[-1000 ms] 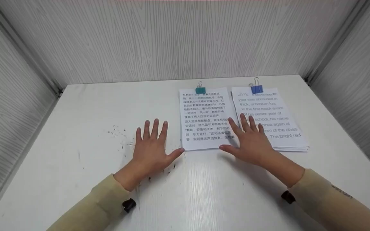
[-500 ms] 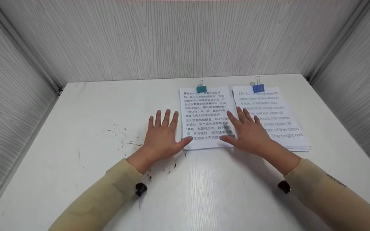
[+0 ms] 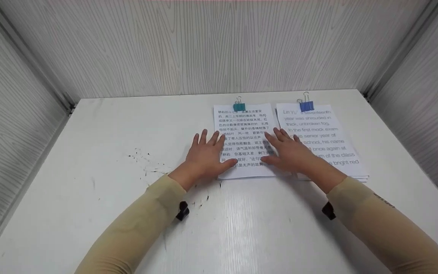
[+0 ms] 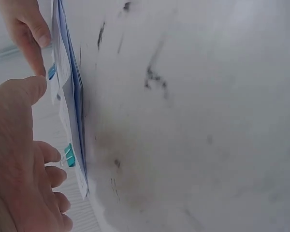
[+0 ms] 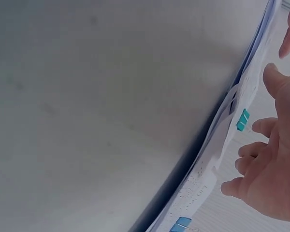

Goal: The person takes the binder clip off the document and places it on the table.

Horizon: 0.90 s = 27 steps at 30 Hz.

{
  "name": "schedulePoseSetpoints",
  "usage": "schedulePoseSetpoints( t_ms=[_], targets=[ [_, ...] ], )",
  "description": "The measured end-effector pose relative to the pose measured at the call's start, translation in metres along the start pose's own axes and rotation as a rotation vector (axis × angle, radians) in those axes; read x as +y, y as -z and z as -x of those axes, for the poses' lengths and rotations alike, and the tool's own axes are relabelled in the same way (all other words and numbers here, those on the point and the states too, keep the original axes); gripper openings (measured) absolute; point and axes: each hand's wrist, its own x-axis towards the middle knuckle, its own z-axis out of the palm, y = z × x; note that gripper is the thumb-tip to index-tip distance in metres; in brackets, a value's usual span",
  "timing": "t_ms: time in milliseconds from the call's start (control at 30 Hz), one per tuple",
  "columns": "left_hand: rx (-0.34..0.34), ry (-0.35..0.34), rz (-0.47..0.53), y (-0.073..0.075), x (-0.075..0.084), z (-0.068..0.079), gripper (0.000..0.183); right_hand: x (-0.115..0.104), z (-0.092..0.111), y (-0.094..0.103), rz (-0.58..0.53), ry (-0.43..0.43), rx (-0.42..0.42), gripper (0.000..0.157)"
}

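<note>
Since a second ago, moved inward across the white counter point(image 3: 127, 125): left hand point(image 3: 205, 154) and right hand point(image 3: 289, 154), both flat-fingered and gripping nothing, now resting on the teal-clipped Chinese stack point(image 3: 243, 125) beside the blue-clipped English stack point(image 3: 329, 129). Probably readying to lift it.

- The head view looks forward and down from above the near edge of the white tabletop point(image 3: 127, 125), taking in the teal-clipped paper stack point(image 3: 243, 140) at mid distance.
- The left wrist view skims the tabletop, close beside that stack point(image 4: 70, 96).
- The right wrist view looks along the stack's point(image 5: 222, 145) other side, equally close.
- All three share the stack.
</note>
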Motion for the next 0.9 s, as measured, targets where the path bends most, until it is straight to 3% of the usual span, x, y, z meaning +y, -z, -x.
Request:
schedulePoseSetpoints(
  t_ms=[200,467,900],
  targets=[
    [-0.049,-0.022,0.020,-0.0038,-0.0006,-0.0017,0.092,0.0015,-0.0021,-0.0036,-0.018,0.009,-0.062,0.083],
    [-0.064,-0.040,0.054,-0.0018,-0.0005,-0.0037,0.086,0.0009,-0.0034,0.0000,-0.026,0.009,-0.115,0.081],
    [-0.110,-0.064,0.069,-0.0025,-0.0011,-0.0079,0.088,0.0012,-0.0055,-0.0037,-0.001,0.056,-0.109,0.079]
  ],
)
